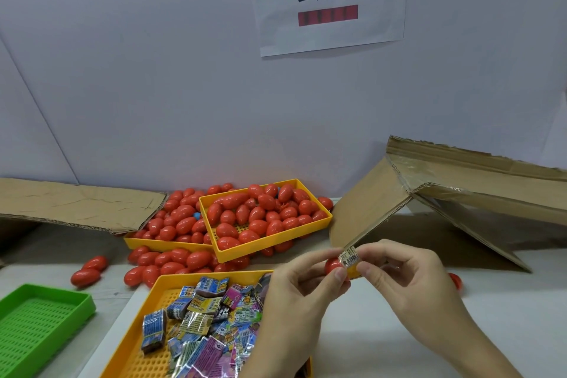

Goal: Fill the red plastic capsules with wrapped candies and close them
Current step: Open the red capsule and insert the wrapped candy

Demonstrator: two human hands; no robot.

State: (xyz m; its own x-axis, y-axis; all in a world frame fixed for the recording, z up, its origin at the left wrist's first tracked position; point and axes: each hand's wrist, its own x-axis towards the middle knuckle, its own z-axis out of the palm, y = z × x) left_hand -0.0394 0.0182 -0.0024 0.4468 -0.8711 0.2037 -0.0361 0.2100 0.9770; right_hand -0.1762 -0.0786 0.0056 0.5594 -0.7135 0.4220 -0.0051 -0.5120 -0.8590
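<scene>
Here, a red capsule half [332,265] is pinched in the left hand [299,294], mouth turned rightward so a wrapped candy [349,262], pinched by the right hand [408,281], can be pushed in. The yellow candy tray [147,344] is kept just below the left hand for easy reach.

I see only my two hands and forearms, rising from the bottom edge of the view. The left hand [294,294] and the right hand [408,282] are bare: no gloves, rings, watch or bands. Both forearms are uncovered, with no sleeve showing. The fingernails are short and plain, unpainted.
</scene>
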